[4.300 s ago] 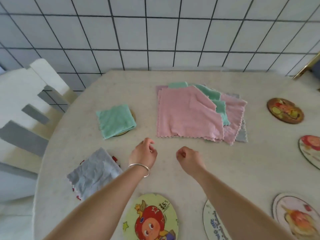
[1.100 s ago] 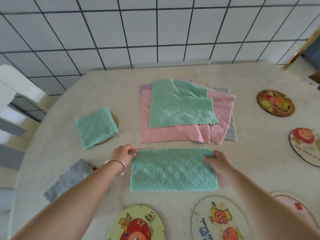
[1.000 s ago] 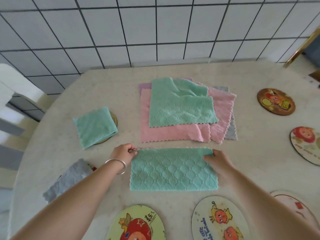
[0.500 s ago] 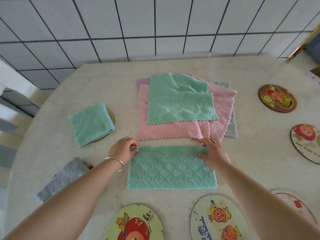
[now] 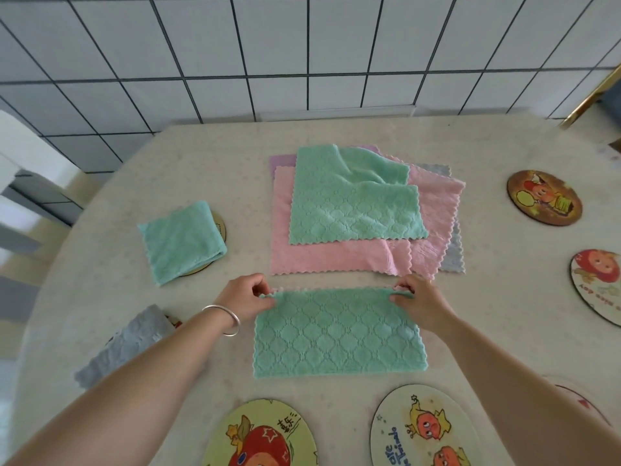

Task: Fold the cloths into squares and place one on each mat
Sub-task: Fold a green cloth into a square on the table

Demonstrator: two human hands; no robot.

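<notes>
At frame centre the green cloth [image 5: 339,332] lies folded in half on the table [image 5: 504,297]. The right hand [image 5: 418,302] has shifted from pressing flat to pinching the far right corner, like the left hand [image 5: 245,297] opposite; the second fold probably comes next.

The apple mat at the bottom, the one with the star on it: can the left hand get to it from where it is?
Probably yes. The apple mat lies bare just near the person, nothing on it. The left hand is pinching the green cloth, so it would have to let go first.
</notes>
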